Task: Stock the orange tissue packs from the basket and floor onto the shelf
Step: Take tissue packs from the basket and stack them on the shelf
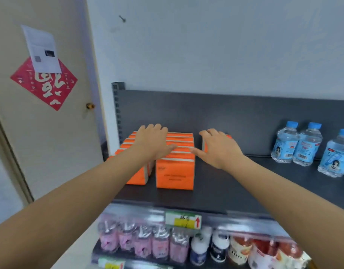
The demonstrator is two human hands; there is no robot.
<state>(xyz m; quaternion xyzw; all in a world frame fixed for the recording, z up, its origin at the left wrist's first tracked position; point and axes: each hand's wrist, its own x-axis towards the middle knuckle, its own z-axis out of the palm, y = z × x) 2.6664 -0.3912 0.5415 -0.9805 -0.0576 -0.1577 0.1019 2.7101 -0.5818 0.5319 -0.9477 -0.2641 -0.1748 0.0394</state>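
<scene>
Two rows of orange tissue packs (175, 171) stand on the dark top shelf (235, 183), running from front to back at its left end. My left hand (153, 142) lies flat with spread fingers on top of these rows, holding nothing. To the right, a single orange tissue pack (205, 147) stands upright near the shelf's back, mostly hidden by my right hand (219, 148). That hand's fingers curl over the pack's top and the thumb reaches across its front. No basket or floor is in view.
Three water bottles (297, 144) with blue caps stand at the shelf's right end. The lower shelf holds pink bottles (140, 243), white bottles (208, 247) and red-lidded cups (264, 253). A door (21, 133) with a red paper sign is on the left.
</scene>
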